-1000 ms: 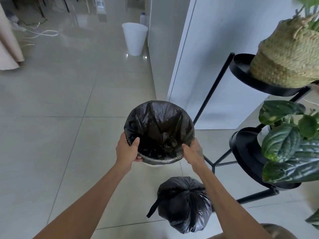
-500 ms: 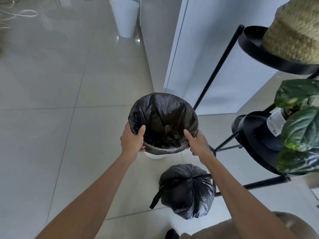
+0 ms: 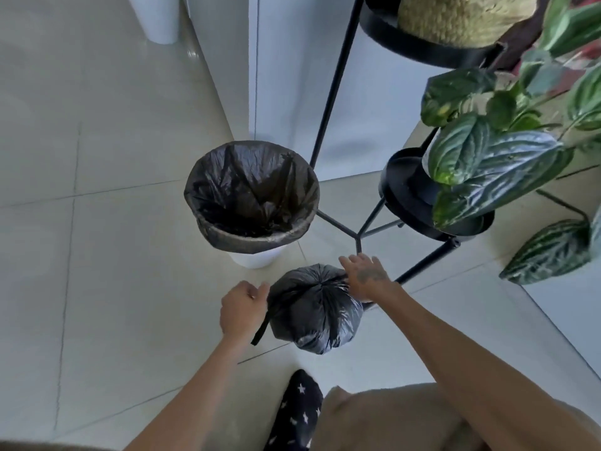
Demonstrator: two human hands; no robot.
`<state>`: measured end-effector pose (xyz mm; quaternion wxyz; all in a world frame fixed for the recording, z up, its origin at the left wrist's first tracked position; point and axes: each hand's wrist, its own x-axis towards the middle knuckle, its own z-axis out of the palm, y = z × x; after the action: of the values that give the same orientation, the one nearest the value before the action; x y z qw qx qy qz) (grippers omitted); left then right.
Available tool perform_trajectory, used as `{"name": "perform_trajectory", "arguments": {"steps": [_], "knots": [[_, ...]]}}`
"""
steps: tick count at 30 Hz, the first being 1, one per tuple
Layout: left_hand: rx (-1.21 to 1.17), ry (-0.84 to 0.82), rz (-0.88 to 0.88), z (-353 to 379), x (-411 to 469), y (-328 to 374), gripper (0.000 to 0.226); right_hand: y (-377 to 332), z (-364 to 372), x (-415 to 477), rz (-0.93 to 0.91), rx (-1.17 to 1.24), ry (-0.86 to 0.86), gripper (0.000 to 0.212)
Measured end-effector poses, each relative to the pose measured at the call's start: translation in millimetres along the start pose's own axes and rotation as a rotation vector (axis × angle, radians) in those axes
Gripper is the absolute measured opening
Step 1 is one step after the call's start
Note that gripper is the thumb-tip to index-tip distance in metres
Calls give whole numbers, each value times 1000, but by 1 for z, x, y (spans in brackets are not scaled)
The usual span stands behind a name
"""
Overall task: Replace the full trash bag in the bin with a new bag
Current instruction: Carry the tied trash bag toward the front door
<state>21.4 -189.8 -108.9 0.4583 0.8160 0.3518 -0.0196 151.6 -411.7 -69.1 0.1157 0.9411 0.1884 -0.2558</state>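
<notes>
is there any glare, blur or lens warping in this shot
Head view: soft daylight glare on the glossy floor tiles; wide-angle bending of the plant stand; both hands, left hand and right hand, and the leaves look slightly soft.

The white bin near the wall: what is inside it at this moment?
Inside the white bin is a new black bag, open and folded over the rim. It looks empty, but creases shade the bottom, and the bag covers the bin's inner walls.
</notes>
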Motion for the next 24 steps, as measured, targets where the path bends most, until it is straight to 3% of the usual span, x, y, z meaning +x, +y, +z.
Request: {"name": "perform_trajectory", "arguments": {"steps": [3,7,10,13,19,24], "knots": [[239,-298,1,9,-8,1,43,2,18,-3,-35,-124,-50,85],[78,-460,-78,10,-16,8,31,-3,23,-11,29,-152,17,61],[151,-345,65,7,-15,14,35,-11,16,-28,41,-139,119,38],[167,-273,157,-5,-25,28,37,-15,1,-55,42,-98,162,29],[236,-254,354,-58,-76,85,38,-12,-37,-141,101,12,256,24],[229,-206,538,-97,-128,146,39,13,-68,-226,203,134,386,33]]}}
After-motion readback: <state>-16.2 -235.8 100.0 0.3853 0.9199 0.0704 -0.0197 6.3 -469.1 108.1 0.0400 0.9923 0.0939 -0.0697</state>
